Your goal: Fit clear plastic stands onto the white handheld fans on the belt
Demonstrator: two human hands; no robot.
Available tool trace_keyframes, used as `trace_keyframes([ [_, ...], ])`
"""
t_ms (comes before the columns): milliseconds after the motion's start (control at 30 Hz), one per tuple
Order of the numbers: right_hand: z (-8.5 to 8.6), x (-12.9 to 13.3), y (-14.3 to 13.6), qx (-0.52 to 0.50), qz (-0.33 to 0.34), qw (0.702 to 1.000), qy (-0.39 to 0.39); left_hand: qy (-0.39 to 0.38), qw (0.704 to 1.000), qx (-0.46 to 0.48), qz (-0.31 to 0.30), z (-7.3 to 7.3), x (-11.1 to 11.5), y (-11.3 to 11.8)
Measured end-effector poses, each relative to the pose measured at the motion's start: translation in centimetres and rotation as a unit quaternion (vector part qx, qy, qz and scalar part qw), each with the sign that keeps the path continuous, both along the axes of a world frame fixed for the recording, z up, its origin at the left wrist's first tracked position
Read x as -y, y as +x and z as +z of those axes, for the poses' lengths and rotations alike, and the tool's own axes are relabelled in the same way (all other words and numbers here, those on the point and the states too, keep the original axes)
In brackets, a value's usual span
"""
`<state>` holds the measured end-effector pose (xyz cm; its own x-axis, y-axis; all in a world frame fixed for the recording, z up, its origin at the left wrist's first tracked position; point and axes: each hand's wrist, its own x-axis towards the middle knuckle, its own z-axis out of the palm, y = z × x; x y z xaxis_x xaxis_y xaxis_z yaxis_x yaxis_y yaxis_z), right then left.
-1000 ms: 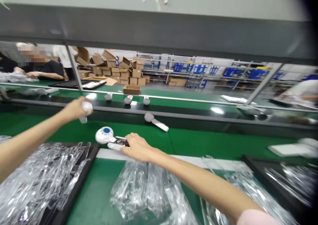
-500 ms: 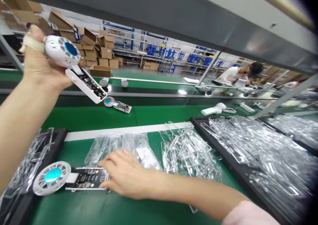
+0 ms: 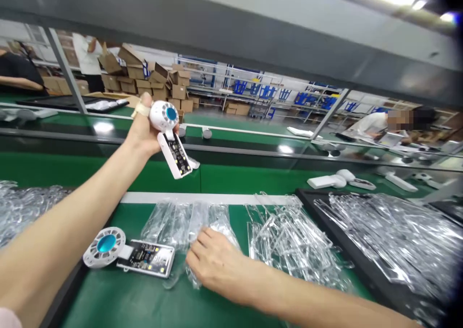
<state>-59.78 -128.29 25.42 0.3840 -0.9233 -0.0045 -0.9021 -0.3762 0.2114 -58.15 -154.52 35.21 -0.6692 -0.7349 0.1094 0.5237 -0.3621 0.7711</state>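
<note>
Head view: the left hand (image 3: pixel 141 132) grasps the held unit (image 3: pixel 172 148), a white body with a round, blue-centred head and an uncovered circuit board, lifted beyond the white strip (image 3: pixel 144 198) along the far edge of the green surface (image 3: pixel 144 304). A matching one, the lying unit (image 3: pixel 128 253), rests flat, board up, near the left edge of the surface, beside the left black tray (image 3: pixel 67 287). The right hand (image 3: pixel 213 263) is curled, palm down, at the near side of the clear bags (image 3: pixel 173 222); whether its fingers pinch any film cannot be told. Either unit looks light and stiff, its smooth shell perhaps a little slippery; the bare board seems the fragile part, so the round head or the long rims of the casing would be the safer hold. The bags should be soft, limp and slick. Counted, there are two units by the hands, two black trays at the sides, and at least three more white units (image 3: pixel 325 181) past the far right corner; the bags and the loose clear strips (image 3: pixel 289 241) overlap too much to number.
</note>
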Motion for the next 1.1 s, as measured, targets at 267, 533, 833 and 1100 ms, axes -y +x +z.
trace_keyframes([
  [267, 6.4, -1.9, -5.4, 0.412, -0.354, 0.839, 0.031, 0.023, 0.999, -0.031, -0.013, -1.3, -2.5, -1.6],
  [533, 5.3, 4.6, -6.8, 0.38, -0.44, 0.802, -0.136, 0.031, 0.996, -0.08, -0.031, -1.8, -6.8, -3.3],
  [833, 3.6, 5.0, -6.2, 0.368, -0.43, 0.796, -0.214, 0.047, 0.993, -0.1, -0.028, -1.7, -8.9, -4.5],
  [1100, 1.8, 4.0, -8.8, 0.51, -0.298, 0.764, -0.261, -0.061, 0.993, -0.085, -0.053, -1.7, -10.5, -4.8],
])
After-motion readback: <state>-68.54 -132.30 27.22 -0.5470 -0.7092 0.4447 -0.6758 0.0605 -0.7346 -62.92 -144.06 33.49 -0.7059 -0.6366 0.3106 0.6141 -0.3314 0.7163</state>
